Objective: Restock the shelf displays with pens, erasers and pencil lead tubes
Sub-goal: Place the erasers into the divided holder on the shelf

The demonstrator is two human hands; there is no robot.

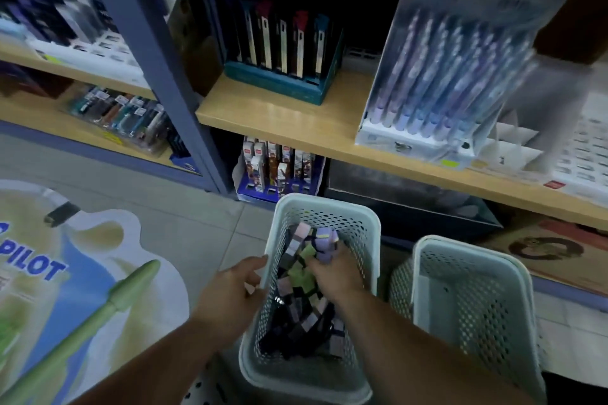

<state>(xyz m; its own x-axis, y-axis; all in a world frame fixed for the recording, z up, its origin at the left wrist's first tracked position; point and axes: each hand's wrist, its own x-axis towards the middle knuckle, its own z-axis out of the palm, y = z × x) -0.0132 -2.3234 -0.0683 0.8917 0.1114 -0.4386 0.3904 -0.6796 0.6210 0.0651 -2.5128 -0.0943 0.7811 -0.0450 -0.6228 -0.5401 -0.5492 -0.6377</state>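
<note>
**Both hands at the stock basket**

Pale basket at 6 o'clock, full of small packs. Left hand grips its 9 o'clock rim, fingers curled. Right hand is inside, fingers closed round a lilac pack.

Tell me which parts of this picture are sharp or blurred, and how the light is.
Head view: dim overall, under-shelf space nearly black. Head view: clear display box of purple pens and dark packs at top left motion-blurred; pale green perforated plastic basket, left hand and right hand holding a purple pack fairly sharp. Head view: soft glare on light wooden shelf board; blue metal upright leans, a wide-angle tilt.
</note>
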